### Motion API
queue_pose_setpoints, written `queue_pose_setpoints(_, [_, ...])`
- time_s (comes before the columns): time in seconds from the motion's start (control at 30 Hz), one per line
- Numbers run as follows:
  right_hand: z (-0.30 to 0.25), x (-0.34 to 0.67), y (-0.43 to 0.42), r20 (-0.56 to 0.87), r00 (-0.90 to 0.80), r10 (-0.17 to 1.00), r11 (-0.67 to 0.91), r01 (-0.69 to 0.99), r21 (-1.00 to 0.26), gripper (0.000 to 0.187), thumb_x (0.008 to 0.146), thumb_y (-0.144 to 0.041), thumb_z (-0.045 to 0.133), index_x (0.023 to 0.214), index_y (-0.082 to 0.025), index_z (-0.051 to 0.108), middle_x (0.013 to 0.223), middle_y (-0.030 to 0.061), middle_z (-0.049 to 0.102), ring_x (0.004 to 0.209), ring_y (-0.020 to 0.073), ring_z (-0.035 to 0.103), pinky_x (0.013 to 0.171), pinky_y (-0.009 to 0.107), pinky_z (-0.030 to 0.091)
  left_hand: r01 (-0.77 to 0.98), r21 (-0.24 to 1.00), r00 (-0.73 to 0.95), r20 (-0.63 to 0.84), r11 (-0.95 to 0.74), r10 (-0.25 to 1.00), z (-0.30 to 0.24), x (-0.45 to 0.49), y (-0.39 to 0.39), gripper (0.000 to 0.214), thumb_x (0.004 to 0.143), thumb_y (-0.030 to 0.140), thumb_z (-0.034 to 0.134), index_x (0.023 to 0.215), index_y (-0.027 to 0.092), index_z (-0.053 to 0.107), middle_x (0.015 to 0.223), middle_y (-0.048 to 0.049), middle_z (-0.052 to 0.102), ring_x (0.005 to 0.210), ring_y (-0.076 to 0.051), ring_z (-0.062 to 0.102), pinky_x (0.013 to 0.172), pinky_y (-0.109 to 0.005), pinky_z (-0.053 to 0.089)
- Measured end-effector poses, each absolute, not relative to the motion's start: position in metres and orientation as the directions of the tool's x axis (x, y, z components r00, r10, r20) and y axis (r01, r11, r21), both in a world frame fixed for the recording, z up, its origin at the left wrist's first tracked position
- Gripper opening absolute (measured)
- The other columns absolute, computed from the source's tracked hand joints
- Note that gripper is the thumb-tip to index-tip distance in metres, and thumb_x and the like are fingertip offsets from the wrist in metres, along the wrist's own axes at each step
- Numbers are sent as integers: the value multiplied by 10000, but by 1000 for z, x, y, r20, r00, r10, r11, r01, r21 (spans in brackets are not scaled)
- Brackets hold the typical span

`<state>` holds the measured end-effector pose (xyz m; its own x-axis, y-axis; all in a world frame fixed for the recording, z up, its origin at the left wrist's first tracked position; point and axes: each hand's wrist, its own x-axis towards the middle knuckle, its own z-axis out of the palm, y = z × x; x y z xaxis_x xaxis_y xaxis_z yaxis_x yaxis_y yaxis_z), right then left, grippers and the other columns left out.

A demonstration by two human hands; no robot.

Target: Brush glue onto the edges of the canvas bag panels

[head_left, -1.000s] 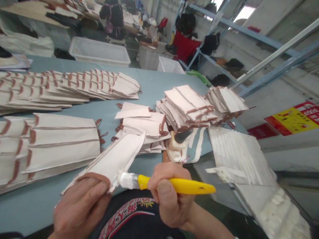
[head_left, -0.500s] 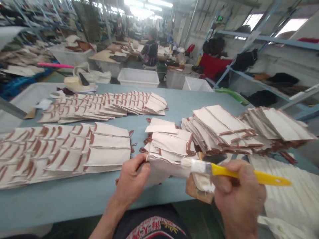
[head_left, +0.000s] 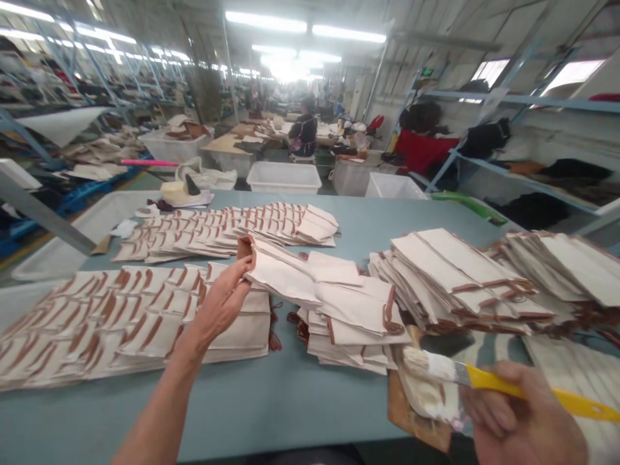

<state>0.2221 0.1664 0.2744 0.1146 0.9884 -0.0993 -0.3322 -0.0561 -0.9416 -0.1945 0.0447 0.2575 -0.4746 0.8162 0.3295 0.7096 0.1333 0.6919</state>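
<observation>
My left hand (head_left: 225,300) is closed on the brown-trimmed edge of a cream fabric piece (head_left: 283,271), raised above the table between the left rows and the middle pile. In my right hand (head_left: 527,410) is a paintbrush (head_left: 504,382) with a yellow handle, its white-coated bristles pointing left. Below the bristles lies a pale, white-smeared container (head_left: 426,394) on a brown board (head_left: 400,407). A middle pile of cream pieces (head_left: 358,300) with brown edging lies between my hands. Overlapping rows of similar pieces (head_left: 140,316) spread beneath and left of my left hand.
Another overlapping row (head_left: 217,226) lies farther back on the blue-green table (head_left: 271,413). Taller stacks (head_left: 450,265) stand at right. White bins (head_left: 283,177) stand beyond the far edge, with a seated person (head_left: 304,129) behind them. A shelf rack (head_left: 527,155) runs along the right.
My left hand has moved left and up with the fabric piece, away from the brush. My right hand has lowered the brush rightward over the smeared container. The view has tilted up.
</observation>
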Motion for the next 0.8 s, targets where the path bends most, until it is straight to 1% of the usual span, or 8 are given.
queue_pose_setpoints(0.07, [272, 216, 160, -171, 171, 970, -113, -304, -946, 418, 795, -513, 907, 703, -239, 605, 417, -117, 356, 330, 82, 333, 371, 181, 362, 735, 651, -498, 326, 192, 803, 216, -215, 20, 449, 1090, 450, 509, 1331, 189, 783, 1479, -178, 787, 1479, -387, 669, 1296, -594, 504])
queue_pose_setpoints(0.13, [269, 208, 156, -195, 168, 966, -145, -273, -951, 463, 793, -592, 918, 737, -234, 629, 422, -120, 356, 336, 84, 354, 382, 176, 356, 759, 604, -507, 315, 243, 802, 174, -230, -9, 381, 1093, 520, 680, 1251, 190, 785, 1414, -148, 798, 1404, -362, 719, 1237, -646, 548])
queue_pose_setpoints(0.2, [266, 202, 154, -209, 135, 969, -173, -239, -956, 510, 835, -675, 898, 766, -231, 658, 422, -120, 360, 338, 88, 356, 380, 178, 331, 778, 557, -517, 305, 290, 800, 137, -238, -38, 376, 1081, 550, 759, 1203, 195, 784, 1337, -115, 813, 1321, -338, 756, 1168, -625, 600])
queue_pose_setpoints(0.33, [259, 187, 154, -206, 34, 978, -194, -210, -958, 540, 843, -727, 910, 786, -238, 688, 407, -118, 386, 326, 107, 370, 364, 212, 317, 820, 461, -507, 307, 341, 805, 92, -238, -77, 263, 1114, 384, 656, 1267, 215, 788, 1418, -144, 814, 1432, -372, 719, 1225, -635, 569])
queue_pose_setpoints(0.43, [263, 171, 151, -130, -21, 991, -132, -212, -968, 521, 885, -713, 896, 806, -240, 692, 411, -122, 400, 321, 92, 333, 369, 212, 274, 845, 394, -493, 309, 362, 813, 80, -237, -86, 409, 1008, 183, 544, 1326, 243, 795, 1474, -155, 832, 1542, -415, 660, 1279, -630, 532])
queue_pose_setpoints(0.5, [268, 161, 147, -103, -3, 995, -101, -222, -970, 494, 916, -687, 884, 833, -245, 681, 423, -132, 408, 330, 78, 296, 378, 203, 231, 855, 357, -489, 313, 376, 814, 78, -237, -90, 501, 931, 163, 557, 1372, 239, 781, 1500, -153, 834, 1554, -446, 649, 1290, -649, 521])
queue_pose_setpoints(0.67, [275, 157, 143, -89, 39, 995, -78, -222, -972, 543, 896, -735, 880, 823, -255, 636, 423, -150, 381, 341, 77, 284, 389, 198, 220, 870, 330, -478, 375, 367, 795, 92, -228, -103, 498, 985, 302, 528, 1452, 220, 680, 1446, -190, 834, 1475, -502, 702, 1295, -735, 517])
queue_pose_setpoints(0.8, [273, 172, 151, -77, 144, 987, -37, -263, -964, 579, 879, -761, 880, 808, -260, 601, 435, -161, 346, 366, 67, 227, 405, 188, 215, 837, 414, -524, 421, 357, 740, 99, -192, -76, 546, 1070, 476, 497, 1553, 242, 604, 1539, -188, 753, 1612, -585, 554, 1300, -850, 460])
